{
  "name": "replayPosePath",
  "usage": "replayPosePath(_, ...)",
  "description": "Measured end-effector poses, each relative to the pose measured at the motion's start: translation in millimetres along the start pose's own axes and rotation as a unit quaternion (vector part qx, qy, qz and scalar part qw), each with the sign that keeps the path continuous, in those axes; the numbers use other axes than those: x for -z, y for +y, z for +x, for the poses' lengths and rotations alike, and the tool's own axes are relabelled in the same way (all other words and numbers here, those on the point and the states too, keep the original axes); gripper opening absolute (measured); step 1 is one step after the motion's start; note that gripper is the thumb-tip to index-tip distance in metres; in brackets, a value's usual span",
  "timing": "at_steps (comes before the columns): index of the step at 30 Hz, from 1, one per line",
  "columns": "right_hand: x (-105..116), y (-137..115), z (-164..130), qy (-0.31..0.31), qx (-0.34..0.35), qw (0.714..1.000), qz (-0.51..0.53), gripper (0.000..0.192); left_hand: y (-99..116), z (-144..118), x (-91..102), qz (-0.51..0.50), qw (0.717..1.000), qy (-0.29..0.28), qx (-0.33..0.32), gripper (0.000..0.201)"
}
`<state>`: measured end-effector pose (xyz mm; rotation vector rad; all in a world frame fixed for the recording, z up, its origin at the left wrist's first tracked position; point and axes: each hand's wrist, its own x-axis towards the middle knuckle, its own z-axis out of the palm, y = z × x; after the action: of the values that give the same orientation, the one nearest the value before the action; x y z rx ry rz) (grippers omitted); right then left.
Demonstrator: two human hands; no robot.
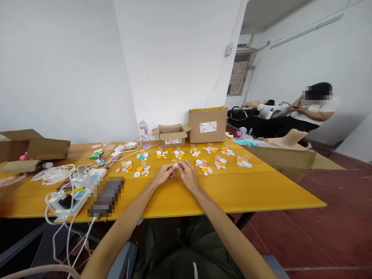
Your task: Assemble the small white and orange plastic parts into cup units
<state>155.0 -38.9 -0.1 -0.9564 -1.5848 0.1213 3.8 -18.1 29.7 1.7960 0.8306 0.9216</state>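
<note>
White walls enclose the room, and below me the yellow table (232,190) fills the view. At its far edge I see a closed cardboard box (207,124) and just left of it a smaller open box (171,135), with a water bottle (144,133) beside that. Rows of little orange and white plastic parts (203,155) lie mid-table. A power strip (69,199) with cables sits at left. My left hand (164,173) and right hand (188,175) meet just above the table, fingers closed together on a small white part (176,165).
</note>
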Motion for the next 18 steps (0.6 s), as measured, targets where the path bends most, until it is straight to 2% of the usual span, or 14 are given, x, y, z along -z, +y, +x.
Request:
replayPosePath(10, 0.1, 0.1, -0.7, 0.000, 0.007, 1.000, -0.019, 0.019, -2.2, 0.1, -0.2, -0.002, 1.000, 0.000, -0.003, 0.024)
replayPosePath(18, 1.3, -0.8, -1.2, -0.005, 0.005, 0.999, -0.047, 0.017, -0.3, -0.2, -0.4, 0.008, 1.000, -0.012, -0.002, 0.033)
